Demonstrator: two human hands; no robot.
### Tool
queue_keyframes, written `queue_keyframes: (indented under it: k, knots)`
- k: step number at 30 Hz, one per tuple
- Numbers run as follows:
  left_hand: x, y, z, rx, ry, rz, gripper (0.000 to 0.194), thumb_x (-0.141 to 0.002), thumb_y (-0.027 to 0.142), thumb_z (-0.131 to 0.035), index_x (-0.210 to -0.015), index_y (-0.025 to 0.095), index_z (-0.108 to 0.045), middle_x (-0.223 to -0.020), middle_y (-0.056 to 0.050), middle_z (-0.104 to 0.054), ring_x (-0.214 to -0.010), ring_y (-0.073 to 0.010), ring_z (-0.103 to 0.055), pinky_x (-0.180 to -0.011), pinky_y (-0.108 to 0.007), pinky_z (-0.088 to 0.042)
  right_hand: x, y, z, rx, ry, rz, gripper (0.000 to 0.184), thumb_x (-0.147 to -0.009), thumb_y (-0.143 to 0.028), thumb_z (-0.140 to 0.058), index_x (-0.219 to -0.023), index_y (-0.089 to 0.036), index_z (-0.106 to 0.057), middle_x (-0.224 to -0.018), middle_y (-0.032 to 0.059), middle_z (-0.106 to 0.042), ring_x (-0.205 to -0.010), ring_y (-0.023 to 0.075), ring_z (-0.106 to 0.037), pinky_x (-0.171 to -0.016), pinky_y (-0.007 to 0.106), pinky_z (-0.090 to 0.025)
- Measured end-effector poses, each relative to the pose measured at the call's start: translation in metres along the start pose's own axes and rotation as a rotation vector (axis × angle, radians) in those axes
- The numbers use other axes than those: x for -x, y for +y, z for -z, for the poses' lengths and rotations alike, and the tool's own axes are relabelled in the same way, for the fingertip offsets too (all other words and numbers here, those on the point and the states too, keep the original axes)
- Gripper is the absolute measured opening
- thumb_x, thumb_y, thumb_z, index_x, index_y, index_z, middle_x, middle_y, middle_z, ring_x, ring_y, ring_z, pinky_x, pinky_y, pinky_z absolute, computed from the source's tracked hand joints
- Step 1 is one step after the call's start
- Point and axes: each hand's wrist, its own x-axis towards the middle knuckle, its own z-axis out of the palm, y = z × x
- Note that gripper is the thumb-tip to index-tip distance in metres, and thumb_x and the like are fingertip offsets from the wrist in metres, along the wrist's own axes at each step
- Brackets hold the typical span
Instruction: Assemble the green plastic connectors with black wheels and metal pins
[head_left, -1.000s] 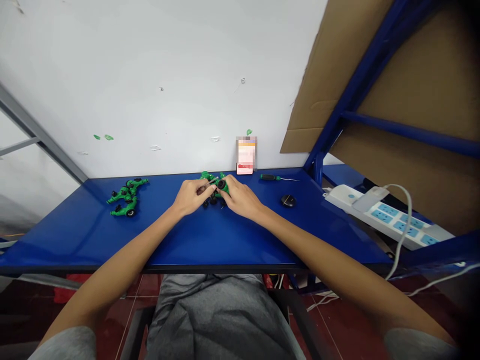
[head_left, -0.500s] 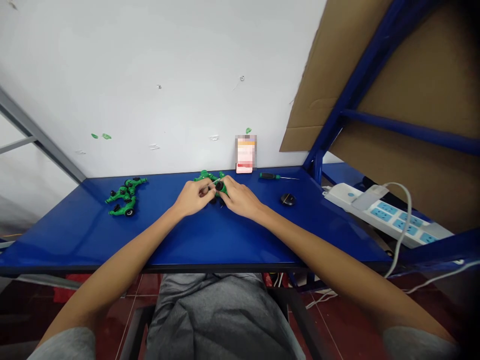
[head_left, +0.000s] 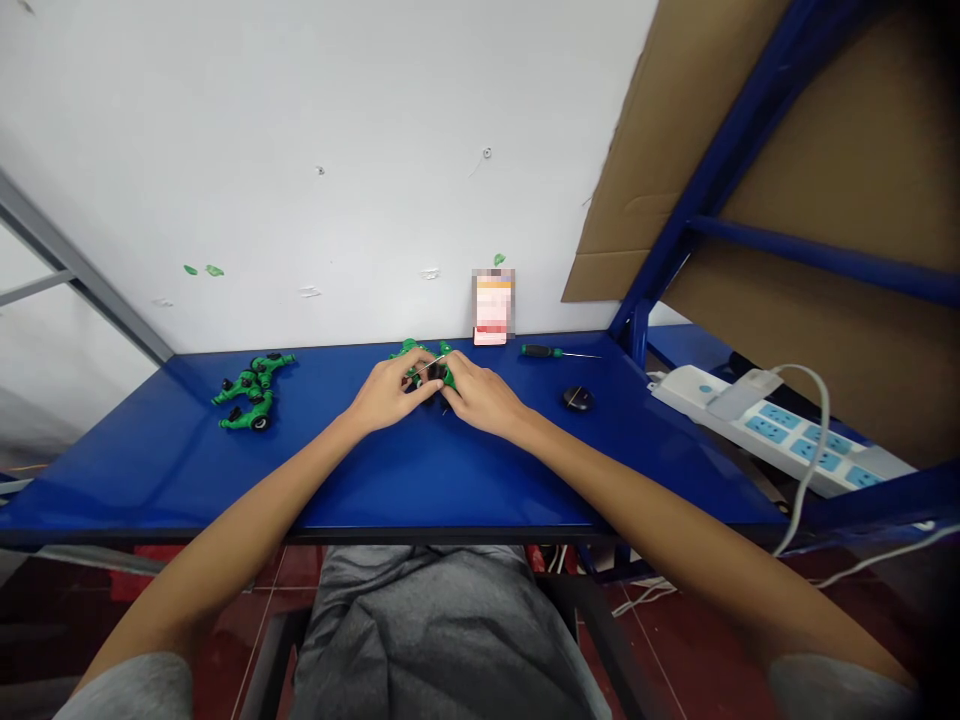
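Note:
Both my hands meet over the middle of the blue table (head_left: pixel 420 480). My left hand (head_left: pixel 386 393) and my right hand (head_left: pixel 480 395) are closed together on a small green and black plastic part (head_left: pixel 435 371); a thin light sliver shows between their fingertips. More green parts (head_left: pixel 409 350) lie just behind my hands, partly hidden by them. A second cluster of green parts with black wheels (head_left: pixel 250 393) lies at the far left of the table, apart from both hands.
A screwdriver with a dark handle (head_left: pixel 556 352) lies by the wall, right of a small card box (head_left: pixel 493 308). A black round piece (head_left: pixel 577 398) sits right of my right hand. A white power strip (head_left: pixel 780 432) rests on the blue frame at right, under cardboard (head_left: pixel 817 160).
My hands stayed together on the green part and turned it slightly; its black end, earlier facing up between the fingers, is now mostly covered. The view shifted a little.

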Motion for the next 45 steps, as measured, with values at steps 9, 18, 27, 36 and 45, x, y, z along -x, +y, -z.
queue_keyframes:
  k: [9,18,27,36,45]
  knots:
    - [-0.006,-0.011,0.023,-0.231,-0.082,0.095,0.016,-0.092,0.037,-0.063,-0.094,0.021,-0.064,-0.084,-0.001,-0.070,-0.068,-0.0178,-0.060,-0.066,-0.029,-0.040,-0.006,0.018,-0.006,-0.309,0.137,0.092,0.019,-0.097,-0.018,-0.054,-0.114,-0.025,-0.054,-0.126,0.0086,-0.064,-0.097,0.0257,-0.066,-0.082,0.038,-0.049]
    - [-0.006,-0.002,0.027,-0.091,0.009,0.215,0.023,-0.097,0.035,-0.048,-0.101,0.020,-0.065,-0.074,0.000,-0.062,-0.068,-0.0198,-0.056,-0.069,-0.031,-0.039,-0.009,0.016,-0.005,-0.588,0.224,0.175,0.021,-0.091,-0.015,-0.055,-0.108,-0.025,-0.054,-0.121,0.0079,-0.063,-0.111,0.0259,-0.063,-0.099,0.044,-0.049]
    - [-0.006,-0.010,0.024,-0.045,-0.015,0.009,0.034,-0.105,0.035,-0.043,-0.093,0.018,-0.070,-0.084,-0.002,-0.070,-0.075,-0.0181,-0.061,-0.076,-0.030,-0.044,-0.011,0.023,-0.005,-0.598,0.248,0.051,0.016,-0.089,-0.017,-0.054,-0.104,-0.024,-0.053,-0.125,0.0097,-0.064,-0.107,0.0263,-0.064,-0.088,0.042,-0.053]
    - [-0.001,0.004,0.019,-0.048,-0.092,-0.102,0.037,-0.108,0.040,-0.047,-0.104,0.019,-0.078,-0.094,-0.005,-0.080,-0.077,-0.0188,-0.069,-0.074,-0.029,-0.047,-0.011,0.026,-0.005,-0.606,0.264,0.108,0.015,-0.088,-0.015,-0.054,-0.100,-0.024,-0.051,-0.123,0.0095,-0.064,-0.109,0.0260,-0.063,-0.089,0.040,-0.052]
    - [0.003,0.016,0.005,-0.266,-0.085,-0.034,0.032,-0.105,0.025,-0.048,-0.081,0.020,-0.069,-0.077,-0.004,-0.073,-0.068,-0.0199,-0.065,-0.065,-0.031,-0.038,-0.006,0.023,-0.004,-0.373,0.154,0.177,0.020,-0.095,-0.013,-0.047,-0.109,-0.026,-0.049,-0.130,0.0106,-0.060,-0.117,0.0261,-0.062,-0.094,0.040,-0.051]
